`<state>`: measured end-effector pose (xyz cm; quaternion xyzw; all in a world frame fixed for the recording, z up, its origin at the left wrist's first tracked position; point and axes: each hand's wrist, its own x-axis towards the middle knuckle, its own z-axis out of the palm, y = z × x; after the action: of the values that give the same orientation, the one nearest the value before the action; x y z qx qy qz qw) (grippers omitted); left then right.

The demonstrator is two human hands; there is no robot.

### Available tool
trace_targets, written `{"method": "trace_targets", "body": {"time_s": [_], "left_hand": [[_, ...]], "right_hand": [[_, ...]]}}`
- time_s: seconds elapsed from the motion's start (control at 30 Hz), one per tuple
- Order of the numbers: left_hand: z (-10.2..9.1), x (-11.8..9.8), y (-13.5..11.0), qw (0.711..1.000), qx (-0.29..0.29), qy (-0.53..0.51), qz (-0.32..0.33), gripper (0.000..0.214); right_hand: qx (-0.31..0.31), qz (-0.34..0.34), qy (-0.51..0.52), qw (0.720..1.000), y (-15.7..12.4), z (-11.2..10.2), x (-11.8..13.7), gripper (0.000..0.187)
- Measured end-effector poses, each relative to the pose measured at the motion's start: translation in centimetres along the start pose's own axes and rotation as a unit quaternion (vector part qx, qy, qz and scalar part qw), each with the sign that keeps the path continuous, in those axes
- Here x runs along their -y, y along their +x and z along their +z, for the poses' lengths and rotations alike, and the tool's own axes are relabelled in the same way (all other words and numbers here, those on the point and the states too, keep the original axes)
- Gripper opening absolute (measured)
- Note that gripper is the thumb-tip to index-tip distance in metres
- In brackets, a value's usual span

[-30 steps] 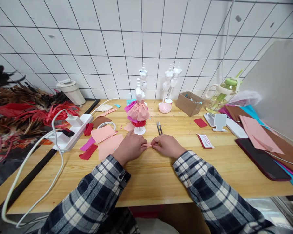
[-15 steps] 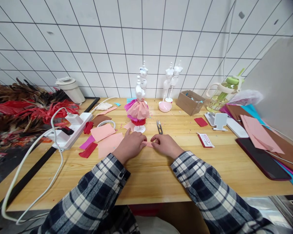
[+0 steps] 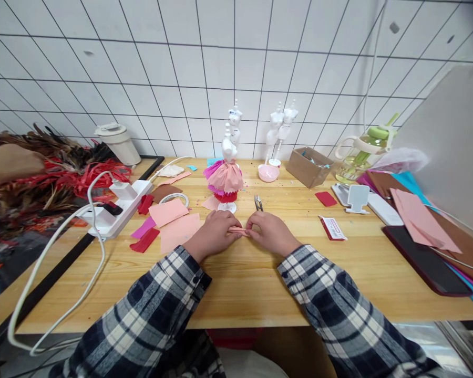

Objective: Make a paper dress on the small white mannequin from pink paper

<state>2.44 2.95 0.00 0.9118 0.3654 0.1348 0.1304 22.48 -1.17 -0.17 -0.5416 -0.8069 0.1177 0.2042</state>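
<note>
Between my hands lies a narrow folded strip of peach crepe paper [image 3: 238, 230], low over the table. My left hand [image 3: 214, 234] is closed on its left end, and my right hand [image 3: 270, 232] pinches its right end. Just beyond stands a small white mannequin [image 3: 228, 149] wearing a ruffled paper skirt [image 3: 225, 177] in peach, magenta and red. Thread snips [image 3: 258, 202] lie behind my right hand, their near end hidden by it. Left of my left hand are flat peach paper pieces [image 3: 180, 232], with red [image 3: 145, 240] and magenta [image 3: 144, 227] scraps beside them.
A power strip [image 3: 120, 210] with looping white cables stands left. Along the back are other mannequins [image 3: 275, 128], a pink bowl [image 3: 268, 172], a cardboard box [image 3: 309, 167] and a green-lidded bottle [image 3: 364, 152]. A phone [image 3: 425, 260] lies right. Another person's hand [image 3: 13, 165] reaches over feathers at left.
The paper strip between my hands looks narrower, folded over. My left fingers have come down closer together. Another person's hand has appeared at the far left. The view has shifted slightly.
</note>
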Motion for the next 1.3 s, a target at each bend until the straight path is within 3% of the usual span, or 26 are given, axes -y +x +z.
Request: {"method": "trace_targets", "body": {"time_s": [0.23,0.37,0.53,0.6,0.67,0.7,0.73,0.8,0.9,1.0,1.1,1.2,1.3], "left_hand": [[-0.2,0.3,0.2,0.999,-0.027,-0.015,0.01,0.024],[-0.5,0.3,0.2,0.997,-0.049,-0.051,0.005,0.026],[-1.2,-0.2,0.0,0.979,-0.031,-0.124,-0.162,0.036],[-1.2,-0.9,-0.2,0.942,0.041,-0.252,-0.216,0.043],[-1.0,-2.0,-0.2,0.85,0.129,-0.455,-0.231,0.046],[-0.7,-2.6,-0.2,0.797,0.14,-0.542,-0.228,0.047],[-0.3,-3.1,-0.2,0.753,0.126,-0.603,-0.23,0.048],[0.5,-3.8,0.0,0.695,0.045,-0.673,-0.249,0.049],[1.5,-3.8,0.2,0.658,-0.02,-0.701,-0.276,0.044],[1.7,-3.0,0.3,0.653,-0.045,-0.698,-0.289,0.041],[1.4,-2.4,0.3,0.685,-0.067,-0.664,-0.294,0.041],[1.2,-2.2,0.3,0.72,-0.064,-0.626,-0.295,0.043],[1.4,-2.1,0.5,0.753,-0.061,-0.589,-0.287,0.044]], "right_hand": [[-0.028,-0.004,0.044,0.999,-0.2,-0.6,0.0,0.023],[-0.053,-0.028,0.016,0.998,-0.3,-0.8,-0.4,0.012],[-0.172,0.001,-0.057,0.984,-0.6,-1.6,-0.9,0.015],[-0.199,0.015,-0.094,0.975,-0.7,-1.8,-0.9,0.018],[-0.199,0.004,-0.122,0.972,-0.8,-1.8,-0.6,0.021],[-0.191,-0.01,-0.134,0.972,-0.9,-1.7,-0.3,0.023],[-0.179,-0.027,-0.144,0.973,-0.9,-1.6,0.0,0.023],[-0.152,-0.056,-0.16,0.974,-1.0,-1.2,0.7,0.024],[-0.126,-0.065,-0.149,0.979,-1.1,-0.9,1.6,0.025],[-0.149,-0.028,-0.059,0.987,-0.9,-0.7,1.7,0.019],[-0.16,0.062,0.108,0.979,-0.5,-0.4,0.9,0.029],[-0.08,0.14,0.302,0.94,0.1,0.0,0.0,0.032],[-0.028,0.175,0.417,0.891,0.4,0.3,-0.1,0.038]]}}
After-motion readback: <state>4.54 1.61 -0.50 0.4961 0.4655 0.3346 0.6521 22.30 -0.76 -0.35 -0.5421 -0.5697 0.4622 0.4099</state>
